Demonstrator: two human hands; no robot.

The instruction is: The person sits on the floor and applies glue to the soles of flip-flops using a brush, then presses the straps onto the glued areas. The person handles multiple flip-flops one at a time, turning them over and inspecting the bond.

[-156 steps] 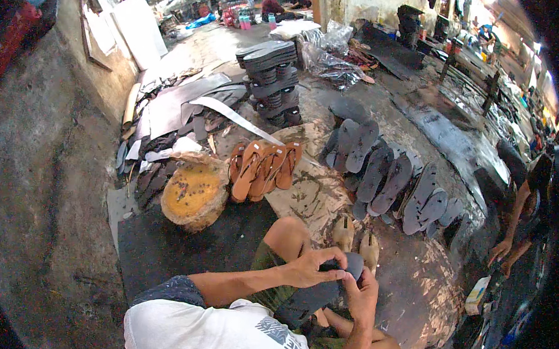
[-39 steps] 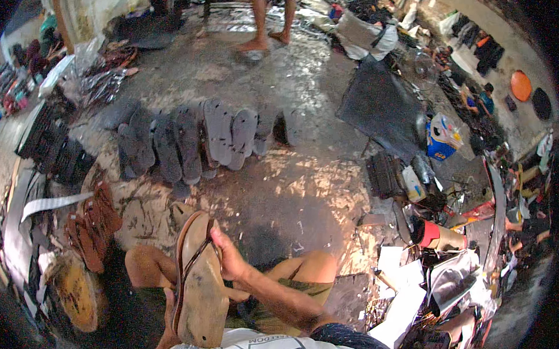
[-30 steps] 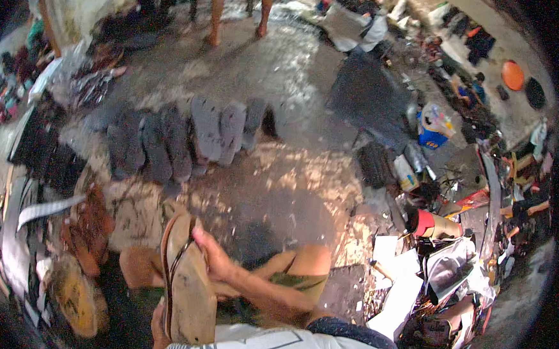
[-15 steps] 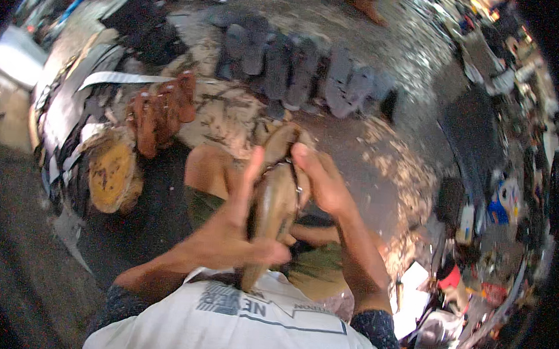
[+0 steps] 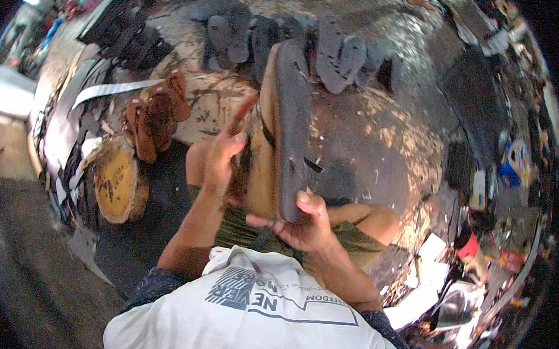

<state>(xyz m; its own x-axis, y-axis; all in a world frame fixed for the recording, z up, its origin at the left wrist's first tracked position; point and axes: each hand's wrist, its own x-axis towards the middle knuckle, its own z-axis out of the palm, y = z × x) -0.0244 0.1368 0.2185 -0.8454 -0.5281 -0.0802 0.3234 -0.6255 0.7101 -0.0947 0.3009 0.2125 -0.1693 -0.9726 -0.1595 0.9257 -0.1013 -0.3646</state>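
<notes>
A sandal with a flat grey sole point(image 5: 292, 130) is tilted on its side before me, its sole turned to the right. A tan wooden shoe last point(image 5: 263, 173) sits against the sole's other side, with a dark strap point(image 5: 267, 132) across it. My right hand point(image 5: 305, 226) grips the near end, thumb on the sole and fingers beneath. My left hand point(image 5: 223, 158) is beside the last on the left, fingers stretched out and apart; whether it touches the last I cannot tell. A small black piece point(image 5: 313, 166) shows just right of the sole.
Several grey soles point(image 5: 331, 56) stand in a row ahead. Brown sandals or lasts point(image 5: 155, 116) lie at left, by a round wooden block point(image 5: 120, 184) and a white strip point(image 5: 115, 89). Scraps and papers point(image 5: 423, 285) clutter the right. A person's bare foot point(image 5: 420, 0) shows at the far edge.
The sandal and last have turned so that the grey sole shows on the right. My right hand has moved from the far end to the near end; my left hand has come off the near end.
</notes>
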